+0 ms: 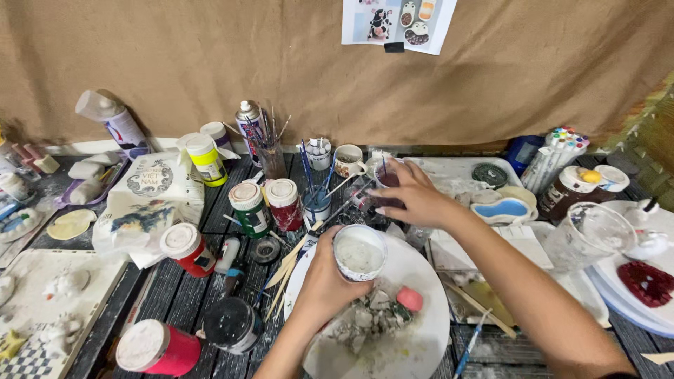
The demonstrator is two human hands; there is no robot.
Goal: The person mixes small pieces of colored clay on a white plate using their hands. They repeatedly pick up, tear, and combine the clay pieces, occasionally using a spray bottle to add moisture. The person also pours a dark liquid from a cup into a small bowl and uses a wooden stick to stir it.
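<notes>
The left hand (324, 277) is wrapped around a small white cup (359, 251), holding it by its side wall just over the white plate (421, 330); the cup looks rigid, light and probably slick with paint, so a full grip around the wall suits it. The right hand (414, 200) reaches past it, fingers closing on a thin brush (351, 200) near the dark jar (387, 175), well behind the cup on the tabletop (210, 210).

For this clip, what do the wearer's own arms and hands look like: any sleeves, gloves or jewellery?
Both arms are bare from the bottom edge of the frame to the wrist. No gloves, rings, watch or bracelets show on the left hand or the right hand. A dark bit of fabric at the lower right edge could be a sleeve, but that is too small to tell.
</notes>
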